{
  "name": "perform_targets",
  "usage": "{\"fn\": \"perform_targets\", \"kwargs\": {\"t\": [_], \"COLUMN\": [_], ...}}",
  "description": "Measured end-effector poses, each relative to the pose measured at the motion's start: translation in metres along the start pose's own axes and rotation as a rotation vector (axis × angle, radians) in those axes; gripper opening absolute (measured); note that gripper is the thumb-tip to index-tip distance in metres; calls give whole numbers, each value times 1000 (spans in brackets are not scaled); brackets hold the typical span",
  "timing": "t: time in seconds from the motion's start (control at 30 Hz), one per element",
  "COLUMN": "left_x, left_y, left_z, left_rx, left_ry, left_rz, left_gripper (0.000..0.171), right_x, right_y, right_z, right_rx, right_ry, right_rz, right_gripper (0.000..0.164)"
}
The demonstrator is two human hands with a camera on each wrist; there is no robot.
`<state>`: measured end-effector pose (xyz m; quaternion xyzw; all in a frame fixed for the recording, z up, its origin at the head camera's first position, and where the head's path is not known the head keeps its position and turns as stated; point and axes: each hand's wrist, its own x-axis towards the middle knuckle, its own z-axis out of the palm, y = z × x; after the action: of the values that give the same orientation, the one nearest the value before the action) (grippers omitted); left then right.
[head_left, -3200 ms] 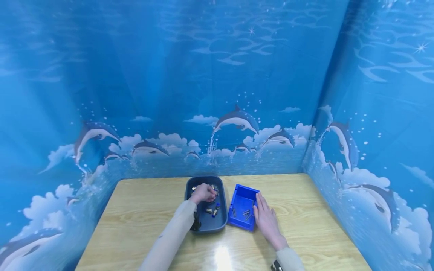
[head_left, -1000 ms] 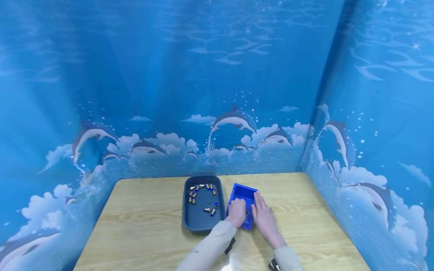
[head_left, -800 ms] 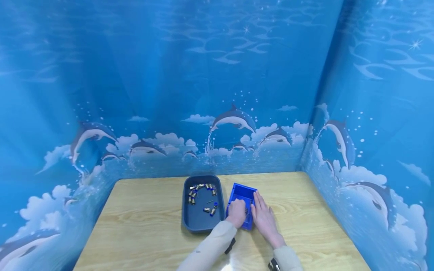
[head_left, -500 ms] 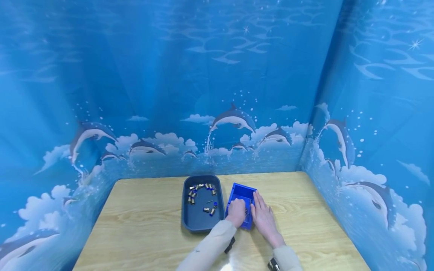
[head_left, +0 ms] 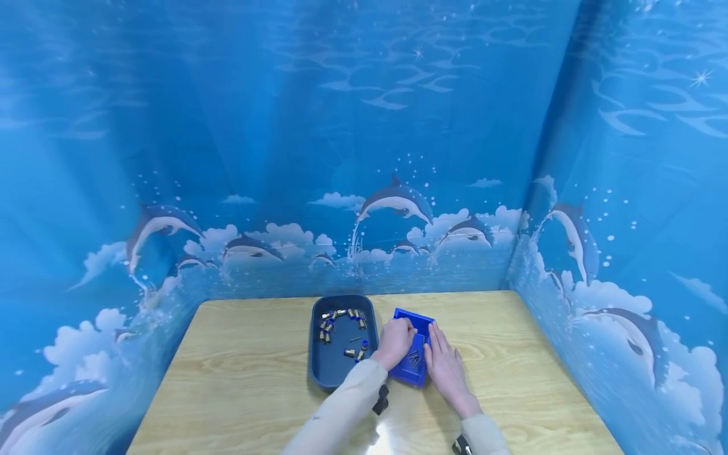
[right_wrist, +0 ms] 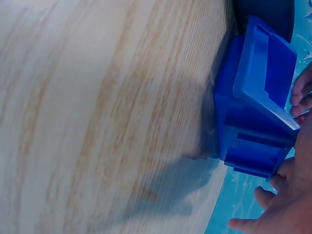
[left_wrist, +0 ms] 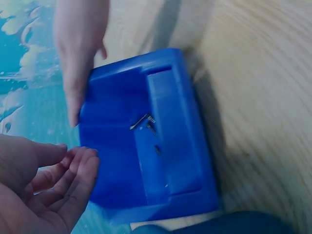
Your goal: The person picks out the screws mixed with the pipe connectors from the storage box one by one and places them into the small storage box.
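A blue plastic bin (head_left: pixel 407 378) stands on the table with several small metal screws (head_left: pixel 414 358) on its floor. My left hand (head_left: pixel 396 341) is over the bin's left and back part. In the left wrist view its fingers (left_wrist: pixel 80 180) are loosely bent, the thumb is close to the index finger, and no object shows between them. The screws (left_wrist: pixel 150 127) lie below, apart from that hand. My right hand (head_left: pixel 449 373) rests with straight fingers along the bin's right wall. In the right wrist view, the bin's outer wall (right_wrist: pixel 253 139) is beside this hand (right_wrist: pixel 292 195).
Left of the bin is a dark oval-cornered tray (head_left: pixel 330 378). It holds several brass fittings (head_left: pixel 328 328) with blue collars and one thin metal pin (head_left: pixel 355 339). Dolphin-print curtains (head_left: pixel 364 158) enclose the back and sides of the wooden table (head_left: pixel 239 366).
From the dark tray my left hand moved right into the blue bin. Over the last half second it has shifted towards the bin's back, uncovering the screws. My right hand stays on the bin.
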<state>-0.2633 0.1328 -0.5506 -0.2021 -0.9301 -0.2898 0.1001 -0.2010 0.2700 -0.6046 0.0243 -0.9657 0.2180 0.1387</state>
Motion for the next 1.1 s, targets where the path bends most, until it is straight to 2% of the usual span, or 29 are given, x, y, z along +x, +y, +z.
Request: {"fn": "perform_targets", "kwargs": {"t": [0.13,0.23,0.4,0.57,0.67,0.97,1.07,1.1], "left_x": [6,10,17,20,19,14,15,16], "left_y": [-4,-13,-36,-61,-75,-103,-109,-111], "left_z": [-13,-22,-36,-49,-56,-68,-67,-67], "left_rx": [-53,-53,-57,-35,-20,12,12,18], "left_ry": [-15,7,60,56,17,-191,-241,-249], "left_rz": [-57,-75,-94,-137,-162,-200,-222,-224], "left_gripper": [13,14,13,12,11,11,29,29], "right_x": [0,1,2,1,1,2,3,3], "right_y": [0,0,0,0,0,0,1,1], "right_z": [1,1,1,1,1,2,2,2], "right_rx": [-3,3,18,27,26,24,21,19], "right_ry": [2,2,0,-6,-26,-38,-41,-40], "right_rz": [0,3,13,24,32,42,42,41], "right_gripper": [53,53,53,54,55,55,55,55]}}
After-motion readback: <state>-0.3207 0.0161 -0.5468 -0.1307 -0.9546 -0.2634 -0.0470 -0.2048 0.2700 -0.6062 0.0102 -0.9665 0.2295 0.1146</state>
